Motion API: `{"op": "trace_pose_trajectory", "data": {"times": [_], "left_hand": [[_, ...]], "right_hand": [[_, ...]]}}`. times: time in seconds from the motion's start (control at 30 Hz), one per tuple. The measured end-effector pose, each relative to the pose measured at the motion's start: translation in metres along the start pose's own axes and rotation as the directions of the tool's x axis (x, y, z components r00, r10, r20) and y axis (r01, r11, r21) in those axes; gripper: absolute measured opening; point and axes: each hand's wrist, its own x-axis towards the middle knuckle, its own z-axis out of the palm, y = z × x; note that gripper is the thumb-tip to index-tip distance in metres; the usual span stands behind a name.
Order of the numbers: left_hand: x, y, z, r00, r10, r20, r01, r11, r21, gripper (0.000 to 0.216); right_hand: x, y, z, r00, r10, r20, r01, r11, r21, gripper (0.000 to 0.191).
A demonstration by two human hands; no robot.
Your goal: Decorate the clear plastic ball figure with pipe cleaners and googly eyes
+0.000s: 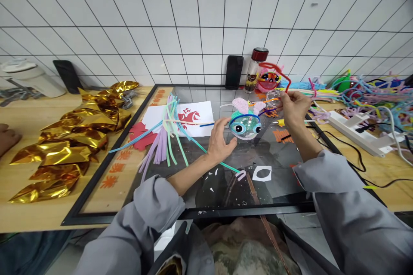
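Note:
A clear plastic ball decorated as an animal head has big googly eyes, pink fuzzy ears and blue and teal pipe-cleaner trim. My left hand curves around its left side, thumb in front and fingers partly behind it. Up and to the right, my right hand pinches the lower end of a bent red pipe cleaner. Orange and purple pipe cleaners stretch from the head toward that hand. Left of my left hand, a bundle of purple, green and blue pipe cleaners lies over white paper with a red print.
Gold foil pieces cover the left side, where another person's hand rests. Behind stand a phone, a lidded bottle and a finished-looking red head. A power strip with cables and tangled pipe cleaners occupy the right.

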Motion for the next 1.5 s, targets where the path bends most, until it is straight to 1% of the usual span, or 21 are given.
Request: {"op": "trace_pose_trajectory", "data": {"times": [0.07,0.1,0.17,0.23,0.33,0.37,0.43,0.53,0.6,0.67,0.73,0.77,0.83,0.9,0.97,1.0,1.1,1.2,1.3,1.37,1.5], "left_hand": [[0.0,0.001,-0.001,1.0,0.017,-0.013,-0.017,1.0,0.004,0.061],[0.001,0.001,-0.002,0.999,0.03,-0.027,-0.03,1.0,0.004,0.059],[0.001,0.002,-0.004,0.996,0.059,-0.069,-0.06,0.998,-0.001,0.049],[0.001,0.003,-0.006,0.99,0.071,-0.118,-0.072,0.997,-0.001,0.035],[-0.001,0.004,-0.01,0.98,0.052,-0.191,-0.056,0.998,-0.014,0.023],[-0.001,0.005,-0.01,0.978,0.038,-0.203,-0.044,0.999,-0.025,0.022],[-0.002,0.007,-0.012,0.979,-0.011,-0.205,-0.003,0.998,-0.068,0.021],[-0.002,0.012,-0.016,0.977,-0.138,-0.16,0.103,0.972,-0.209,0.014],[-0.001,0.016,-0.022,0.977,-0.193,-0.095,0.151,0.929,-0.337,0.019],[-0.001,0.02,-0.028,0.979,-0.2,-0.034,0.167,0.891,-0.422,0.035],[-0.001,0.025,-0.032,0.976,-0.173,0.129,0.214,0.854,-0.474,0.049],[-0.002,0.027,-0.034,0.959,-0.154,0.239,0.255,0.84,-0.48,0.053],[-0.004,0.033,-0.034,0.884,-0.126,0.449,0.342,0.83,-0.441,0.055],[-0.007,0.039,-0.033,0.812,-0.138,0.567,0.402,0.836,-0.373,0.049],[-0.007,0.044,-0.033,0.785,-0.178,0.593,0.437,0.838,-0.327,0.045],[-0.007,0.046,-0.034,0.783,-0.201,0.589,0.452,0.834,-0.317,0.044],[-0.003,0.047,-0.038,0.801,-0.23,0.552,0.458,0.83,-0.318,0.047],[0.0,0.046,-0.041,0.843,-0.216,0.493,0.407,0.855,-0.321,0.052],[0.0,0.044,-0.04,0.868,-0.204,0.453,0.372,0.87,-0.322,0.054],[0.0,0.043,-0.04,0.875,-0.21,0.436,0.368,0.874,-0.317,0.053],[0.002,0.039,-0.043,0.893,-0.255,0.371,0.373,0.88,-0.295,0.05]], "right_hand": [[-0.004,-0.016,-0.011,0.994,-0.046,-0.095,0.065,0.977,0.204,0.017],[-0.008,-0.026,-0.018,0.988,-0.076,-0.132,0.115,0.94,0.323,0.016],[-0.025,-0.045,-0.034,0.978,-0.152,-0.144,0.201,0.87,0.451,0.017],[-0.048,-0.061,-0.051,0.967,-0.242,-0.076,0.248,0.841,0.481,0.019],[-0.084,-0.07,-0.069,0.927,-0.329,0.178,0.214,0.858,0.468,0.019],[-0.094,-0.069,-0.072,0.906,-0.346,0.246,0.201,0.861,0.468,0.016],[-0.11,-0.062,-0.076,0.871,-0.374,0.318,0.195,0.858,0.475,0.013],[-0.123,-0.046,-0.077,0.795,-0.42,0.437,0.213,0.869,0.447,0.013],[-0.128,-0.038,-0.077,0.73,-0.428,0.533,0.218,0.884,0.413,0.016],[-0.133,-0.032,-0.077,0.67,-0.42,0.612,0.214,0.899,0.383,0.02],[-0.138,-0.029,-0.074,0.64,-0.403,0.654,0.219,0.912,0.347,0.022],[-0.141,-0.028,-0.072,0.639,-0.392,0.662,0.226,0.918,0.326,0.022],[-0.145,-0.028,-0.066,0.657,-0.369,0.657,0.239,0.929,0.283,0.021],[-0.148,-0.029,-0.059,0.675,-0.356,0.646,0.241,0.934,0.263,0.02],[-0.149,-0.031,-0.053,0.686,-0.327,0.65,0.198,0.943,0.266,0.019],[-0.149,-0.032,-0.051,0.688,-0.301,0.66,0.149,0.949,0.277,0.02],[-0.148,-0.035,-0.047,0.667,-0.226,0.71,-0.074,0.928,0.365,0.027],[-0.148,-0.038,-0.046,0.606,-0.192,0.772,-0.338,0.817,0.468,0.035],[-0.148,-0.039,-0.044,0.494,-0.128,0.86,-0.543,0.727,0.421,0.041],[-0.148,-0.04,-0.04,0.442,-0.115,0.89,-0.583,0.717,0.383,0.042],[-0.148,-0.047,-0.027,0.425,-0.179,0.887,-0.545,0.732,0.409,0.041]]}}
